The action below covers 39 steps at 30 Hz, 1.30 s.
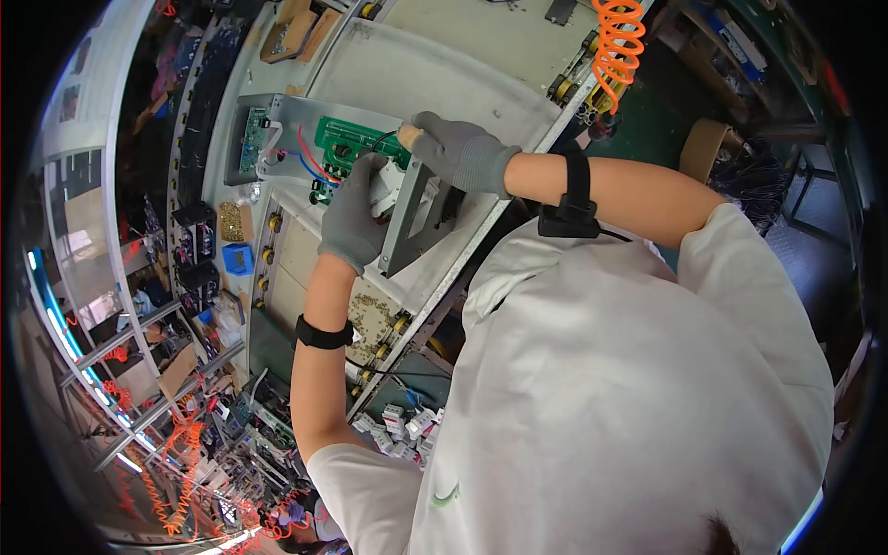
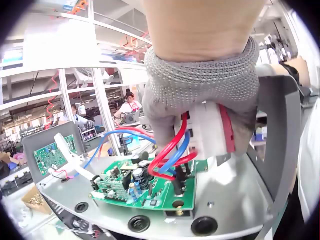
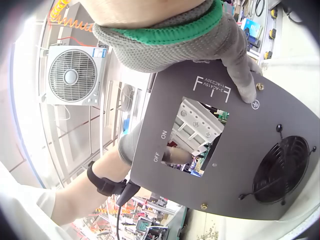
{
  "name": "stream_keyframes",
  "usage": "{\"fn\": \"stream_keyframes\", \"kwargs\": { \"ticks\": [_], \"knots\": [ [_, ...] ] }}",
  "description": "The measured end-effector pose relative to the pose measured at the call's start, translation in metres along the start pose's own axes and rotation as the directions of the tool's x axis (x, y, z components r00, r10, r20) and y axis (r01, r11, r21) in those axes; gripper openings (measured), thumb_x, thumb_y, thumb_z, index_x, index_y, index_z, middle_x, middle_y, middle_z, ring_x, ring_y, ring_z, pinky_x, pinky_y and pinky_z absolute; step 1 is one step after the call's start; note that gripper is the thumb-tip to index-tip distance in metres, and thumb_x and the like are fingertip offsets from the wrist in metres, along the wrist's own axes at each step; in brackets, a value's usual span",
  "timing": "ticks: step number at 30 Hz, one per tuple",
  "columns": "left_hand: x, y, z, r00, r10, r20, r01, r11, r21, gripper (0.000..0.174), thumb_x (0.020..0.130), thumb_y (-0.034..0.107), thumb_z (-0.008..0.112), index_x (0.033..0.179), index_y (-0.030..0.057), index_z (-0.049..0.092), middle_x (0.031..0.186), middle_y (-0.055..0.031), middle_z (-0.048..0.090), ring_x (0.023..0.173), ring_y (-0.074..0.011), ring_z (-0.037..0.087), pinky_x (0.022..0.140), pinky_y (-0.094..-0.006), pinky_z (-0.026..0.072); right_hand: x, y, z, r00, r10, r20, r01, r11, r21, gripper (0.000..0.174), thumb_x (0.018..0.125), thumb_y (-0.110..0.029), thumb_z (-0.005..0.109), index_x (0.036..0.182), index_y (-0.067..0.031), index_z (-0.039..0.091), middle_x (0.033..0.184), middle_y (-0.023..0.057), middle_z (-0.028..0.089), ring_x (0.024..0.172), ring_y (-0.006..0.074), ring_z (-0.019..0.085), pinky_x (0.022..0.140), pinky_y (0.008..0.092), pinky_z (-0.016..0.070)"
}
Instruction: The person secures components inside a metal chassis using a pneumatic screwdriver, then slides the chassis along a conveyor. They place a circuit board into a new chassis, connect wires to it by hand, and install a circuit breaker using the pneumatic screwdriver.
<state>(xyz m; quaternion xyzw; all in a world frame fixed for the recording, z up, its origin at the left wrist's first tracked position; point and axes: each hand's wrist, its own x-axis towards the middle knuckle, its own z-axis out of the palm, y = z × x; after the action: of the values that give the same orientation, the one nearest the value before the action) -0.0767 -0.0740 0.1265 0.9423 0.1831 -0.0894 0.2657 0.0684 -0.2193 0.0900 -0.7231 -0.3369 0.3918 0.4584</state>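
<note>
My gloved left hand (image 1: 356, 217) grips a white circuit breaker (image 2: 207, 130), which has a red strip and stands behind the grey end panel (image 3: 230, 145). Through the panel's rectangular cutout, the breaker's screw side and a finger show. My gloved right hand (image 1: 458, 153) holds the panel at its edge, one finger lying on the outer face near the earth symbol. The panel carries ON/OFF lettering and a black fan grille (image 3: 282, 170). Thick red and blue wires (image 2: 172, 155) loop down from beside the breaker to a green circuit board (image 2: 145, 185) on the metal chassis (image 2: 232, 200).
A smaller board (image 2: 55, 152) sits on the chassis's opposite end plate, joined by a white ribbon cable (image 2: 72, 155). Past the bench stand a blue bin (image 1: 238, 260) and a box of brass parts (image 1: 231, 222). An orange coiled hose (image 1: 618, 46) hangs nearby.
</note>
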Motion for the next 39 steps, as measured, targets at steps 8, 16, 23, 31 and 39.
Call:
{"fn": "stream_keyframes", "kwargs": {
  "ticks": [8, 16, 23, 31, 39],
  "knots": [
    [-0.004, -0.020, 0.023, 0.972, 0.234, -0.021, -0.234, 0.956, -0.178, 0.077, 0.072, 0.029, 0.074, 0.132, -0.0020, 0.037, 0.124, -0.0191, 0.047, 0.112, -0.0337, 0.047, 0.096, -0.0409, 0.0383, 0.002, 0.006, 0.005, 1.000, -0.006, -0.008, 0.006, 0.999, 0.045, 0.056, 0.093, -0.050, 0.034, 0.119, -0.0024, 0.049, 0.091, 0.0210, 0.064, 0.088, 0.0348, 0.063, 0.080, 0.0396, 0.0459],
    [-0.003, -0.026, 0.027, 0.934, 0.311, 0.173, -0.356, 0.836, 0.418, 0.065, 0.071, 0.030, 0.067, 0.125, 0.0009, 0.044, 0.116, -0.0207, 0.045, 0.101, -0.0371, 0.044, 0.085, -0.0469, 0.0387, -0.002, -0.002, -0.002, 0.995, 0.062, 0.082, -0.071, 0.992, 0.105, 0.053, 0.094, -0.048, 0.036, 0.118, -0.0024, 0.050, 0.083, 0.0176, 0.065, 0.073, 0.0301, 0.065, 0.074, 0.0377, 0.0480],
    [0.004, -0.032, 0.018, 0.882, 0.448, 0.149, -0.465, 0.879, 0.109, 0.076, 0.068, 0.022, 0.076, 0.129, -0.0003, 0.038, 0.115, -0.0198, 0.047, 0.105, -0.0374, 0.046, 0.090, -0.0432, 0.0402, 0.005, 0.010, 0.010, 0.996, -0.031, -0.079, 0.028, 0.999, -0.045, 0.052, 0.095, -0.047, 0.036, 0.118, -0.0022, 0.049, 0.078, 0.0140, 0.065, 0.073, 0.0257, 0.066, 0.071, 0.0353, 0.0487],
    [-0.009, -0.018, 0.007, 0.927, 0.333, 0.172, -0.249, 0.889, -0.384, 0.073, 0.074, 0.012, 0.074, 0.134, 0.0011, 0.035, 0.127, -0.0134, 0.048, 0.112, -0.0191, 0.050, 0.092, -0.0336, 0.0430, 0.002, 0.007, 0.006, 0.999, 0.020, -0.025, -0.019, 1.000, 0.023, 0.053, 0.094, -0.046, 0.038, 0.120, -0.0017, 0.048, 0.082, 0.0142, 0.065, 0.073, 0.0239, 0.066, 0.072, 0.0344, 0.0489],
    [-0.030, -0.037, 0.027, 0.999, 0.032, -0.039, -0.040, 0.974, -0.224, 0.066, 0.068, 0.015, 0.077, 0.125, -0.0033, 0.048, 0.110, -0.0197, 0.062, 0.101, -0.0257, 0.063, 0.085, -0.0327, 0.0497, -0.007, -0.008, -0.007, 0.997, 0.060, 0.053, -0.062, 0.997, 0.040, 0.059, 0.094, -0.050, 0.035, 0.125, -0.0004, 0.045, 0.088, 0.0184, 0.064, 0.082, 0.0299, 0.065, 0.077, 0.0371, 0.0475]
  ]
}}
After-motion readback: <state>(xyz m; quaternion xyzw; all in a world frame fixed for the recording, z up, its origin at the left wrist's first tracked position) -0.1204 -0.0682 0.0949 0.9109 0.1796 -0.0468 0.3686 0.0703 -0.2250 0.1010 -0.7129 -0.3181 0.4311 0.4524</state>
